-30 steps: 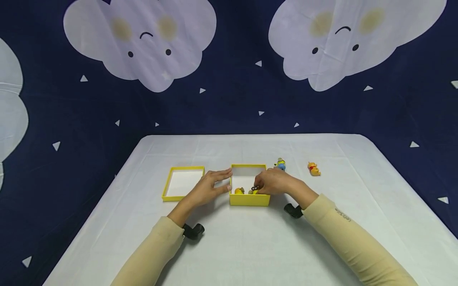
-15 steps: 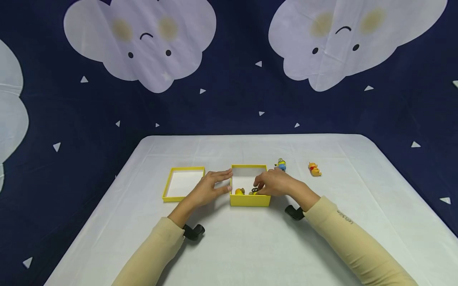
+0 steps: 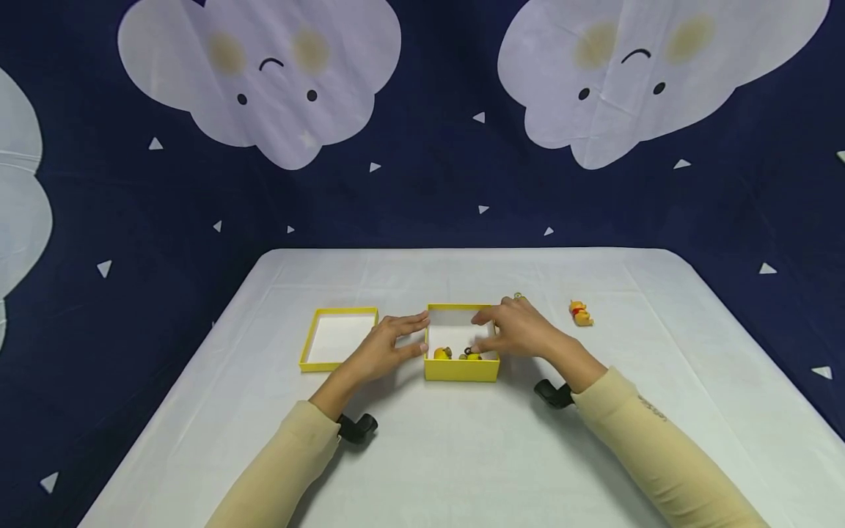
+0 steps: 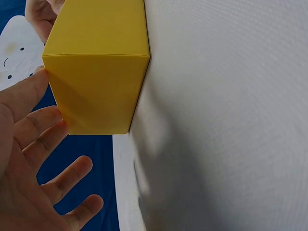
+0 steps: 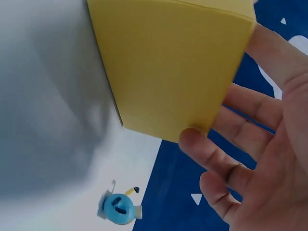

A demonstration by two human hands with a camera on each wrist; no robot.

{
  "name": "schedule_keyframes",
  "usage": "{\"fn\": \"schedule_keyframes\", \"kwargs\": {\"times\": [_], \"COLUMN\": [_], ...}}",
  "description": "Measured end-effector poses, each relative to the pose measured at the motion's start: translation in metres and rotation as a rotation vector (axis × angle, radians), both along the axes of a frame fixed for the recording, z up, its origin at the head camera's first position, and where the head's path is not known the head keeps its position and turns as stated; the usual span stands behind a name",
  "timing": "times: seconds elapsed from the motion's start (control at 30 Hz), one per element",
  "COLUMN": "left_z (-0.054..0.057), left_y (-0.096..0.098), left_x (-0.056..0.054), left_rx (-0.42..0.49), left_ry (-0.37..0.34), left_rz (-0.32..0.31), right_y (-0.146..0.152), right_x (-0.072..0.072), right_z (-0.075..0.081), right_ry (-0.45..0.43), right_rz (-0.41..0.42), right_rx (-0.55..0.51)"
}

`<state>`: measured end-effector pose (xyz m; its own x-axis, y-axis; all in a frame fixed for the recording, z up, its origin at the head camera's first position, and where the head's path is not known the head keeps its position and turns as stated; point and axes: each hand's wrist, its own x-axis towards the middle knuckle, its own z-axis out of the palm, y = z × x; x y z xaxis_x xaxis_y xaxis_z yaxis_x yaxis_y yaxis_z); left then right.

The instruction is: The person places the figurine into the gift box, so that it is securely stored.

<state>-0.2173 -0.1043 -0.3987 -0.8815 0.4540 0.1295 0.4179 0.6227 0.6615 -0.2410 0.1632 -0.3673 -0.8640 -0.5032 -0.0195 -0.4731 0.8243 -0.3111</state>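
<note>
An open yellow box point(image 3: 461, 370) with a white inside stands on the table. Two small toy figures lie in its near part: a yellow and brown figure point(image 3: 441, 353) on the left and a yellow figure with black goggles point(image 3: 472, 356) on the right. My left hand point(image 3: 392, 343) touches the box's left side, thumb and fingers spread along the rim. At the right side, my right hand point(image 3: 518, 328) reaches over the rim with thumb and forefinger apart, holding no figure; a fingertip touches the outer wall in the right wrist view.
The shallow yellow lid point(image 3: 339, 339) lies left of the box, white inside up. A blue and yellow toy figure point(image 5: 119, 209) is behind my right hand, mostly hidden in the head view. Further right lies an orange bear figure point(image 3: 580, 314) in red.
My right hand has let go of the goggled figure in the box, spread its fingers and drawn slightly right and up, covering most of the blue figure. The left hand stays put.
</note>
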Motion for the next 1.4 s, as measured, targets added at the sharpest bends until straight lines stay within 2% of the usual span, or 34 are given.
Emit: {"fn": "schedule_keyframes", "kwargs": {"times": [0.47, 0.63, 0.73, 1.0, 1.4], "left_z": [-0.001, 0.0, 0.001, 0.0, -0.002], "left_y": [-0.001, -0.001, -0.001, -0.001, -0.002], "left_x": [-0.001, 0.0, 0.0, 0.0, -0.001], "left_rx": [0.003, 0.001, 0.006, 0.015, 0.017], "left_ry": [-0.004, -0.003, -0.009, -0.016, -0.014], "left_rz": [0.002, 0.004, 0.002, -0.003, -0.006], "right_y": [0.026, 0.036, 0.041, 0.053, 0.063], "right_x": [-0.002, -0.006, -0.009, -0.017, -0.034], "right_z": [0.012, 0.012, 0.011, 0.002, -0.01], "right_ry": [0.092, 0.12, 0.108, 0.039, 0.026], "right_rz": [-0.093, -0.147, -0.19, -0.299, -0.331], "right_rx": [-0.217, -0.273, -0.295, -0.311, -0.258]}}
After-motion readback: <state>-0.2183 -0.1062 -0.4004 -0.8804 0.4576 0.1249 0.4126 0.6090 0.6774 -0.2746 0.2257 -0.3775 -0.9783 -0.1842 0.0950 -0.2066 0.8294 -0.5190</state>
